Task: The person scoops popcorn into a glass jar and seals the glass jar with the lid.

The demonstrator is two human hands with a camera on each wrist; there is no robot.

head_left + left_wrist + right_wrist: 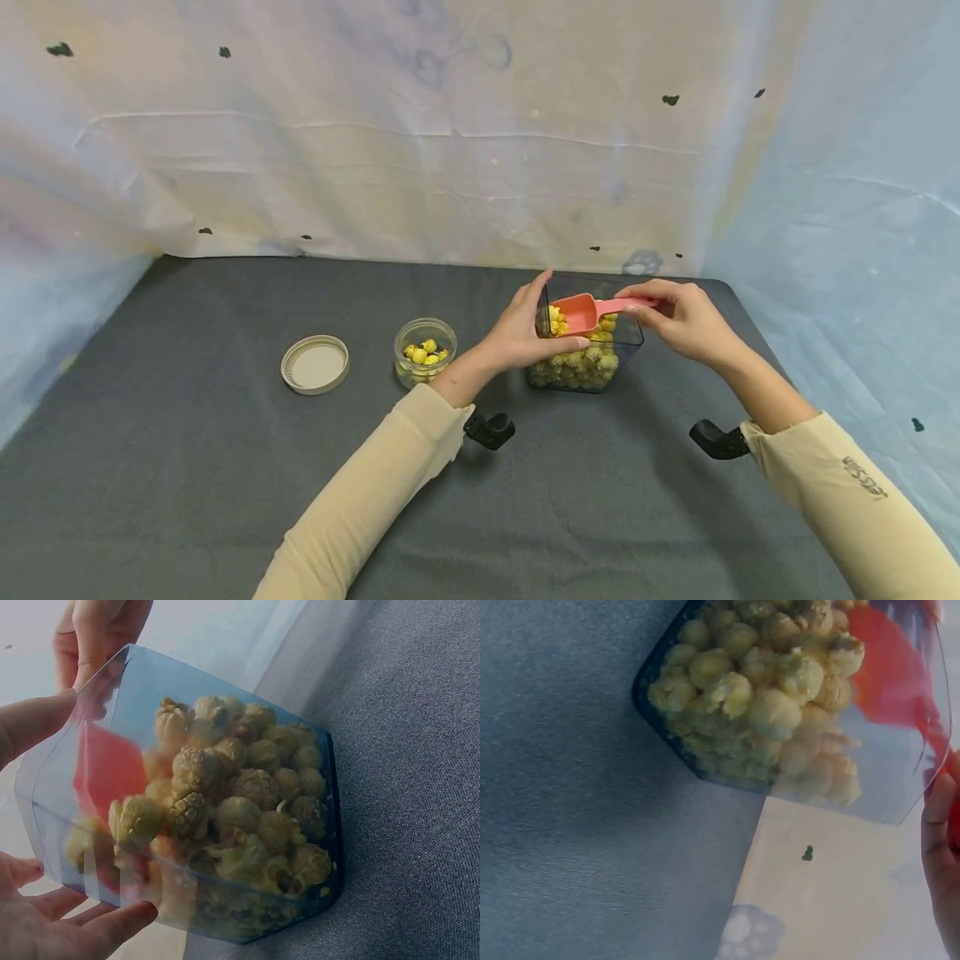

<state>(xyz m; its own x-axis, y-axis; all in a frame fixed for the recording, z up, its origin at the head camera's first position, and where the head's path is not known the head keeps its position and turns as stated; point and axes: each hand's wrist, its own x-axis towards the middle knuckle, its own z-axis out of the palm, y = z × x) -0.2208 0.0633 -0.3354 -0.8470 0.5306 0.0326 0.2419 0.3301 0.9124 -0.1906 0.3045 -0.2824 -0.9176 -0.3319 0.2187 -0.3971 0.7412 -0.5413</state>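
Observation:
A clear square-sided container [628,353] stands on the right part of the table, filled well up with yellow popcorn [247,791]. My left hand [516,333] grips its upper left side, thumb along the near wall and fingers around the far side. Between thumb and fingers, my right hand [681,319] pinches the handle of a pink scoop [579,313]. The scoop's bowl lies inside the container's mouth, just over the popcorn, with some yellow pieces at its tip. In the right wrist view the pink bowl [885,667] shows through the clear wall.
Left of the container stands an open glass jar [425,323] with some popcorn in it, partly behind my left wrist. Farther left, a round cream lid [315,365] lies on the grey tablecloth [187,450]. A patterned curtain [420,192] hangs behind the table.

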